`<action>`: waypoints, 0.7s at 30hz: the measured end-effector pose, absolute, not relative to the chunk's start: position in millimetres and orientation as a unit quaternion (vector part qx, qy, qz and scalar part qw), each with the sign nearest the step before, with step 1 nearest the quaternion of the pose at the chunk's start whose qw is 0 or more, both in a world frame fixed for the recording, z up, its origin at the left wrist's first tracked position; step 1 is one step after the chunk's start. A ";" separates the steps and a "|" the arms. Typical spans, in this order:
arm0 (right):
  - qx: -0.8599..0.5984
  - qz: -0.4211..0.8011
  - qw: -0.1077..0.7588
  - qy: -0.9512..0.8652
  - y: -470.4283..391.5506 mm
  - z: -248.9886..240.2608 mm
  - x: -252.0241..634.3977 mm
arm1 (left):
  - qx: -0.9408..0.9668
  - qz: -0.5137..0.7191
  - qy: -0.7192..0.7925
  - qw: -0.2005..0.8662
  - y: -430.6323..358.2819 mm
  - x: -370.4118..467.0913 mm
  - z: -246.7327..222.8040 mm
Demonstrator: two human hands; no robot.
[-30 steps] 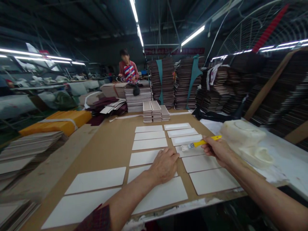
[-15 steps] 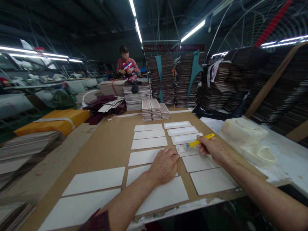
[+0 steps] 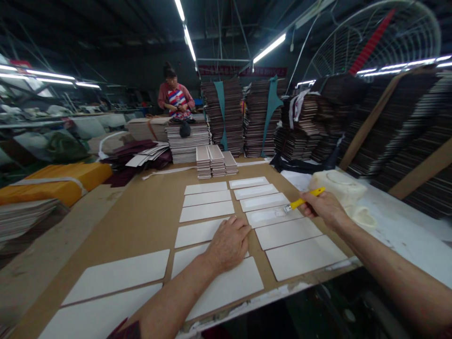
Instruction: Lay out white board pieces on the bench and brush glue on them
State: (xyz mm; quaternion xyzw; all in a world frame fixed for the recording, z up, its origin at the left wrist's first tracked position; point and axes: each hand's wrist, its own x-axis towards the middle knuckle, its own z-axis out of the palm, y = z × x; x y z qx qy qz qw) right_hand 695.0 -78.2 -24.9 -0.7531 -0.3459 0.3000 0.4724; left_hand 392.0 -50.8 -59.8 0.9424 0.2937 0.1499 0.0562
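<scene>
My right hand [image 3: 323, 207] grips the yellow handle of a paintbrush [image 3: 302, 200]. Its bristles touch a white rectangular panel [image 3: 261, 217] in the right column, where a wet white smear shows. Three panels farther back in that column, such as this one [image 3: 256, 191], bear a white coated strip; two nearer ones, including this panel [image 3: 305, 256], look plain. My left hand [image 3: 229, 242] rests with bent fingers over the middle column of plain panels [image 3: 206, 212], its fingertips near the left edge of the brushed panel. Whether it holds anything is hidden.
Small stacked panels [image 3: 216, 162] stand at the back of the brown board [image 3: 134, 212]. A whitish container [image 3: 337, 188] sits at right. Tall dark stacks [image 3: 224, 115] rise behind, and a yellow bundle [image 3: 56, 181] lies left. A person [image 3: 175, 99] stands beyond the table.
The brush has moved right along the panel with my right hand, and the white smear reaches farther across it. My left hand stays over the panels. The view has shifted rightward.
</scene>
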 end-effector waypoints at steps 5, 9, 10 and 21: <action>-0.784 0.260 0.451 -0.338 -86.9 -13.2 709.4 | 0.941 0.155 0.297 0.057 -50.5 392.1 -59.9; -0.797 0.226 0.446 -0.339 -89.3 -12.7 721.4 | 0.941 0.154 0.297 0.055 -49.9 391.8 -60.6; -0.798 0.219 0.448 -0.339 -89.6 -14.0 724.7 | 0.940 0.154 0.298 0.054 -49.9 391.7 -60.7; -0.723 0.218 0.581 -0.303 -117.1 -11.0 718.8 | 0.947 0.143 0.284 0.033 -48.4 392.7 -55.4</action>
